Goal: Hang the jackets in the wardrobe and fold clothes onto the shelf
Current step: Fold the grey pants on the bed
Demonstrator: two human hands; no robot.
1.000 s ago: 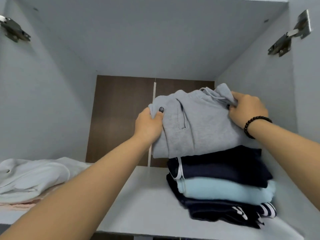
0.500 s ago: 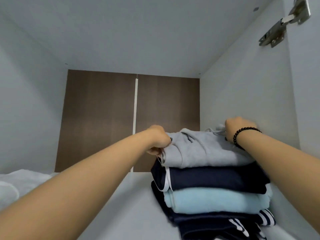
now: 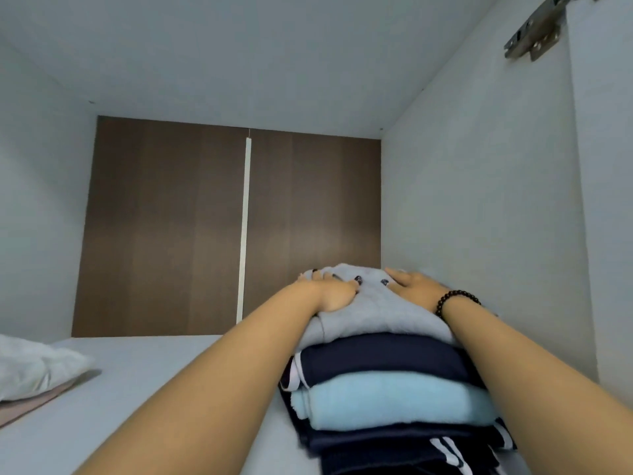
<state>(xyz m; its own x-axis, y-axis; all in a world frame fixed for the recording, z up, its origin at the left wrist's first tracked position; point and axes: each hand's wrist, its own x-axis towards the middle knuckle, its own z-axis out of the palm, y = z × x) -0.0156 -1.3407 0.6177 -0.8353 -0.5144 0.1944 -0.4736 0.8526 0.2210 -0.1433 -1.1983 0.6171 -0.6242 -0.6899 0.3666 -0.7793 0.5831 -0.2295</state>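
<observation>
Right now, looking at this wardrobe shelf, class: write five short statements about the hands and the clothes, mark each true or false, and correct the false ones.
1. Both hands rest flat on the grey garment. True: left hand, right hand.
2. The grey garment lies on the bare shelf. False: it tops a pile.
3. The light blue garment lies under a navy garment. True.
4. The pile sits against the left wall. False: it sits by the right wall.
5. The bracelet is on the left wrist. False: on the right.
</observation>
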